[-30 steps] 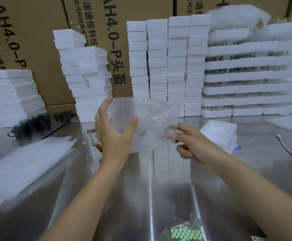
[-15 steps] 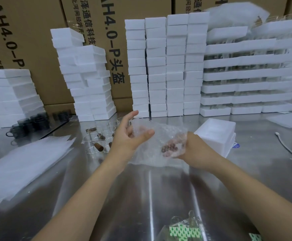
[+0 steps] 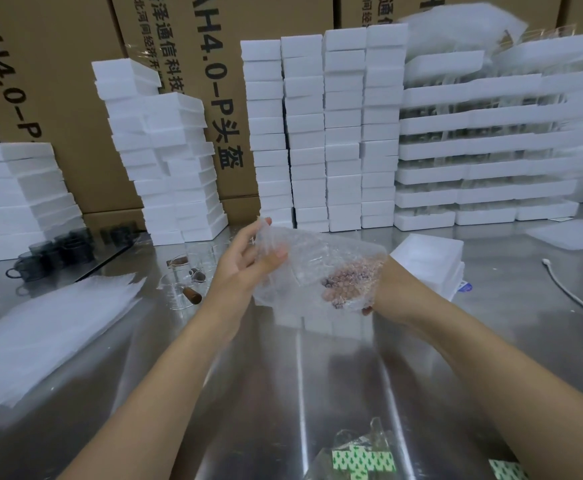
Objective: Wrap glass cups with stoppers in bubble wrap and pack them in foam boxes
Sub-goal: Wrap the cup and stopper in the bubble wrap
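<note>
Above the shiny steel tabletop (image 3: 283, 382), both hands hold a crumpled sheet of clear bubble wrap (image 3: 318, 261). The left hand (image 3: 245, 268) pinches its left edge between thumb and nearly straight fingers. The right hand (image 3: 385, 282) grasps it from beneath, its curled fingers showing pinkish through the bubbles. Whether a cup sits inside cannot be told. Clear glass cups with brown stoppers (image 3: 189, 289) lie just left of the hands, and a low stack of white foam boxes (image 3: 432, 258) sits just right.

The right hand (image 3: 383, 285) shows only blurred through the bubble wrap (image 3: 304, 258).
</note>
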Demonstrator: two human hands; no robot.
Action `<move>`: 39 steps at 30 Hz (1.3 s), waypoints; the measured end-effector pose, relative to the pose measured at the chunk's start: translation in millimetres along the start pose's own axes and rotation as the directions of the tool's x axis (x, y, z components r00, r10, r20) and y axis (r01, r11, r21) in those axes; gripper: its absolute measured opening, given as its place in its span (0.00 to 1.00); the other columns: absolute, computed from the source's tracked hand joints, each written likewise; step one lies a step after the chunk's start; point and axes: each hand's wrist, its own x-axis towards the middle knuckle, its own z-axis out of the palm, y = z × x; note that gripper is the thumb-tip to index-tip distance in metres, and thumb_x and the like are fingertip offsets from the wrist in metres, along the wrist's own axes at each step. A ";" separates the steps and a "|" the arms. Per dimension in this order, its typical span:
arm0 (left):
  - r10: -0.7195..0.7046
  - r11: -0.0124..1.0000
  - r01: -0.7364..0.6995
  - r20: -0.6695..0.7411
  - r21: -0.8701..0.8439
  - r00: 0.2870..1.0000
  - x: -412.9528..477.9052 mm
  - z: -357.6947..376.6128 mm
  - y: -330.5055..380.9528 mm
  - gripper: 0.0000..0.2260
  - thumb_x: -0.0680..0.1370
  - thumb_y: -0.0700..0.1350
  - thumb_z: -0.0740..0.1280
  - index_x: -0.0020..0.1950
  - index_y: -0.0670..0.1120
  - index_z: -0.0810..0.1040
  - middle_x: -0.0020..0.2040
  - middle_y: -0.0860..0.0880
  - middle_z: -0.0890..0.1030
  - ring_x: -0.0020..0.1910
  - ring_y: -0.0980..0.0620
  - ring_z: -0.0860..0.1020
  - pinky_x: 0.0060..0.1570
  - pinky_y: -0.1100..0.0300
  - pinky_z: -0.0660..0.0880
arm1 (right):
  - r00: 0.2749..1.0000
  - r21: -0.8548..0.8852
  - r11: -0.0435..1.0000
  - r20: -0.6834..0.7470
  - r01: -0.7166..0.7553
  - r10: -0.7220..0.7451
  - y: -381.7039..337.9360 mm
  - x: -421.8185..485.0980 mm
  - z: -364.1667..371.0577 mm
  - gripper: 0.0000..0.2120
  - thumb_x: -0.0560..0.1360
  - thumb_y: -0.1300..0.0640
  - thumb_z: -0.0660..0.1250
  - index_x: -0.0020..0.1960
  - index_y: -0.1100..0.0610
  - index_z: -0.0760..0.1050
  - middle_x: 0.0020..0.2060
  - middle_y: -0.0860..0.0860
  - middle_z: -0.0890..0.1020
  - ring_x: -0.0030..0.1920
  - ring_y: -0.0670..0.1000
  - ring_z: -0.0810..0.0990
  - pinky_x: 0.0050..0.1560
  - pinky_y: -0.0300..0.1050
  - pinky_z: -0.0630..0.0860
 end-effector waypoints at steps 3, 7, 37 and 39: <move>-0.012 0.999 0.010 0.058 0.036 0.998 -2.5 6.4 -3.0 0.32 0.72 0.55 0.81 0.75 0.61 0.77 0.70 0.52 0.83 0.72 0.49 0.80 0.74 0.41 0.74 | 0.999 0.059 0.998 0.041 0.023 -0.025 -2.1 -6.0 2.8 0.12 0.64 0.58 0.81 0.46 0.50 0.86 0.42 0.54 0.88 0.43 0.54 0.84 0.44 0.51 0.84; -0.040 0.999 0.037 0.099 0.039 0.994 -6.3 14.3 -5.4 0.35 0.66 0.60 0.84 0.72 0.65 0.78 0.71 0.55 0.82 0.72 0.51 0.79 0.70 0.52 0.77 | 0.998 0.059 0.998 0.053 0.034 -0.037 -8.4 -12.7 6.5 0.15 0.67 0.58 0.78 0.50 0.65 0.82 0.49 0.67 0.85 0.50 0.64 0.86 0.56 0.73 0.78; -0.146 0.986 0.161 0.239 -0.043 0.960 -5.0 12.6 -10.1 0.39 0.66 0.54 0.85 0.75 0.46 0.78 0.71 0.42 0.82 0.73 0.41 0.78 0.75 0.35 0.71 | 0.908 0.109 0.903 -0.010 -0.416 0.419 -0.3 -21.6 4.0 0.23 0.83 0.74 0.56 0.35 0.56 0.71 0.28 0.53 0.74 0.29 0.46 0.75 0.29 0.30 0.71; -0.150 0.986 0.163 0.229 -0.035 0.962 -4.9 14.2 -12.8 0.38 0.65 0.56 0.85 0.72 0.44 0.81 0.70 0.41 0.82 0.73 0.41 0.78 0.73 0.37 0.75 | 0.909 0.184 0.895 -0.020 -0.406 0.416 -2.7 -23.2 3.3 0.23 0.83 0.74 0.55 0.34 0.57 0.72 0.25 0.53 0.74 0.21 0.43 0.75 0.26 0.30 0.71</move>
